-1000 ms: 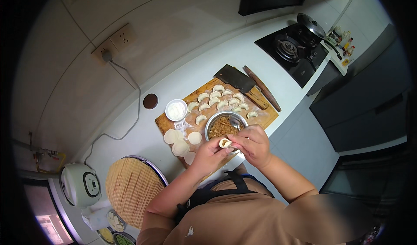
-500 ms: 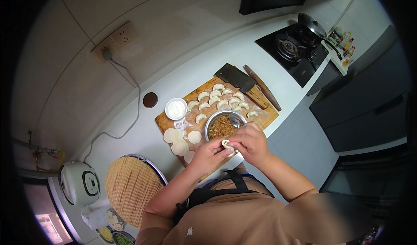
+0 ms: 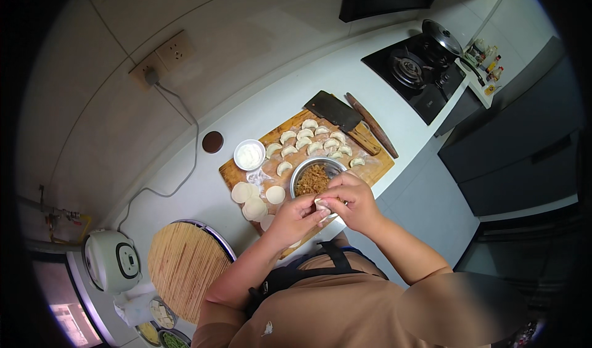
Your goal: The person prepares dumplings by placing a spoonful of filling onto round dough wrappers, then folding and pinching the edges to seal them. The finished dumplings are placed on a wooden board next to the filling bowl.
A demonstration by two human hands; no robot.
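Observation:
Between my two hands is a dumpling [image 3: 322, 205], folded over and mostly covered by my fingers. My left hand [image 3: 299, 217] holds it from the left, thumb and fingers closed round its side. My right hand [image 3: 353, 201] pinches its edge from the right. Just beyond them a metal bowl [image 3: 295, 176] holds brown minced filling [image 3: 312, 181], partly hidden by my right hand. Several folded dumplings [image 3: 304, 143] lie in rows on the floured wooden board [image 3: 233, 174]. Round dough wrappers [image 3: 254, 209] lie at the board's left, with a single wrapper [image 3: 275, 194] beside the bowl.
A cleaver [image 3: 336, 110] and a rolling pin [image 3: 373, 126] lie at the board's far right. A white bowl of flour [image 3: 249, 155] stands at its left edge, near a brown lid [image 3: 213, 142]. Left are a round bamboo mat [image 3: 185, 268] and a rice cooker [image 3: 111, 262]. A gas stove [image 3: 413, 70] is far right.
The dumpling's open edge, visible before, is now pressed together and more covered by my fingers. My right hand has shifted slightly left and closer to my left hand.

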